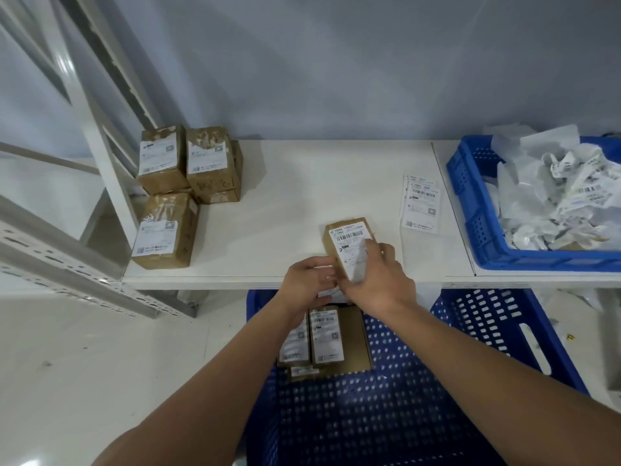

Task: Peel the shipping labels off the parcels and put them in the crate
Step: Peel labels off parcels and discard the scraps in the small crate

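A brown parcel (339,234) with a white shipping label (350,242) is held at the front edge of the white table (302,183). My left hand (307,284) grips the parcel's near end from the left. My right hand (378,280) pinches the label's lower right part, which is lifted and curled off the box. Below the table stands a large blue crate (437,381) with several labelled parcels (324,341) lying in it. Another blue crate (477,210) at the right on the table holds crumpled peeled labels (564,193).
Several labelled brown parcels (188,183) are stacked at the table's left rear. Flat labels (421,203) lie on the table near the right crate. A white metal shelf frame (84,129) stands at the left, and a grey wall closes the back.
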